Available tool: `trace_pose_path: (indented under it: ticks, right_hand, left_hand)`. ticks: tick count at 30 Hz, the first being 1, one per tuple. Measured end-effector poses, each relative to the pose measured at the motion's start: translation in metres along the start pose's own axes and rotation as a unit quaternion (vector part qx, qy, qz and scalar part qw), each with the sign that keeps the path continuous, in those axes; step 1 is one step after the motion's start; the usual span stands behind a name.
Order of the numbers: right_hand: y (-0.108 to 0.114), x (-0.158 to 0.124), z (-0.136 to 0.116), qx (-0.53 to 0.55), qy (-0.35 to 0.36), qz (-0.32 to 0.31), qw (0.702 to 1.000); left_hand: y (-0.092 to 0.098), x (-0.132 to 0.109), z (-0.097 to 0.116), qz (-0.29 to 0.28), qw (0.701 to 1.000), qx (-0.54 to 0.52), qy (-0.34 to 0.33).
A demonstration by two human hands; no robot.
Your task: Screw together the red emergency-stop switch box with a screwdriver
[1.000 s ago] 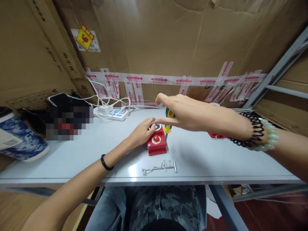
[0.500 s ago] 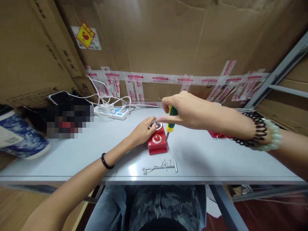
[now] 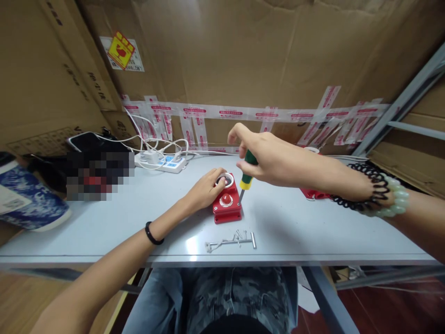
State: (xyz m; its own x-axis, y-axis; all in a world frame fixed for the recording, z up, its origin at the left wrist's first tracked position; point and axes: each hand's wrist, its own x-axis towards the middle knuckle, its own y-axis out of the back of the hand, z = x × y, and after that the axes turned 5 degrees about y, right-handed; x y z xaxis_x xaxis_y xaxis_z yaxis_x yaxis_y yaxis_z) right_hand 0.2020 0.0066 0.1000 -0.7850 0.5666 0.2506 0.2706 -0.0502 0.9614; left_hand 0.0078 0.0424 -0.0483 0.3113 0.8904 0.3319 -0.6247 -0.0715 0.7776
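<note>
A small red button box (image 3: 227,207) with a red dome button sits on the pale grey table (image 3: 111,222). My left hand (image 3: 205,189) rests on the box's left and far side, fingers steadying it by a round ring on top. My right hand (image 3: 264,155) grips a green and yellow screwdriver (image 3: 247,174) held nearly upright, its tip at the box's right edge. Several loose screws and a metal pin (image 3: 232,240) lie near the front edge, in front of the box.
A white power strip with white cables (image 3: 163,162) lies at the back left. A dark bundle (image 3: 93,160) and a blue patterned bag (image 3: 31,204) sit at far left. Another red part (image 3: 314,195) lies behind my right forearm. Cardboard walls surround the table.
My right hand's fingers have shifted around the screwdriver handle and the grip has moved a little higher. The left hand and the box have stayed put.
</note>
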Motion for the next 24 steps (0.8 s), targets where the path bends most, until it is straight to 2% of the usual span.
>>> trace_pose_path:
  ticks: [4,10,15,21,24]
  right_hand:
    - [0.0045,-0.0012,-0.0047,0.032,0.032,-0.028,0.999]
    - [-0.0002,-0.0023,0.0029,0.001,-0.035,0.004,0.999]
    - [0.0030,-0.0026,0.0016,0.030,0.008,-0.023,0.999]
    - [0.0004,0.0005,-0.0032,0.004,0.006,0.010,1.000]
    - [0.0024,0.0003,-0.0051,0.035,0.022,-0.020,0.999]
  left_hand:
    - [0.0002,-0.0002,0.0007,0.009,1.000,0.001,0.007]
    - [0.0006,-0.0001,0.0011,0.006,1.000,0.000,0.003]
    - [0.0008,0.0001,0.0013,0.008,1.000,0.006,-0.008]
    - [0.0005,0.0002,0.0009,0.014,1.000,0.006,-0.005]
    - [0.0013,0.0004,0.0017,0.007,1.000,0.002,-0.005]
